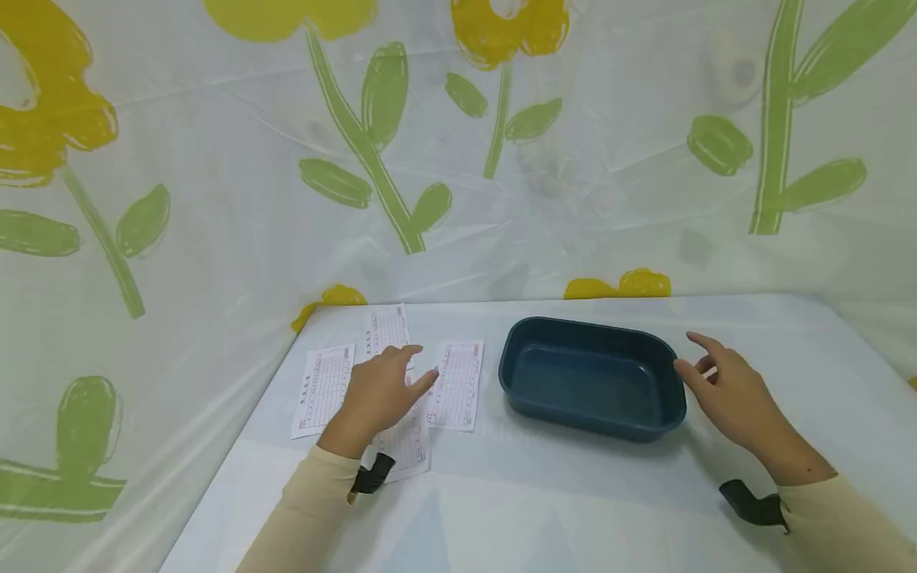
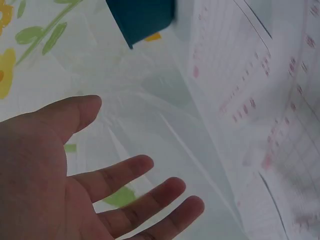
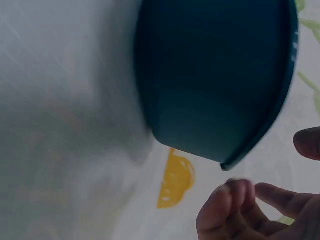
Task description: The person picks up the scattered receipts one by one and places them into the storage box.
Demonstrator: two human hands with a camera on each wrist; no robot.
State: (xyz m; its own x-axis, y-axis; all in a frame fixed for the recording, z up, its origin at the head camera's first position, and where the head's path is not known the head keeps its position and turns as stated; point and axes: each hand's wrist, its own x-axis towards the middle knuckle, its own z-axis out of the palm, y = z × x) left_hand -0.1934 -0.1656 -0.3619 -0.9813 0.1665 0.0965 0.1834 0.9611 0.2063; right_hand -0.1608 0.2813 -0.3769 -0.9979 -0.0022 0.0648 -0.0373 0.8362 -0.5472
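My left hand hovers over several printed paper forms on the left of the table. Its thumb and fingers are spread, with nothing held, as the left wrist view also shows. The forms have red headings and ruled lines; part of the lower ones is hidden by this hand. A dark teal plastic basin stands right of the forms, and nothing shows inside. Beside its right end is my right hand, fingers loosely bent. In the right wrist view, a small gap separates those fingers from the basin's rim.
A white table carries everything. Behind and to the left hangs a pale curtain printed with yellow flowers and green leaves. Black straps stick out at both sleeves.
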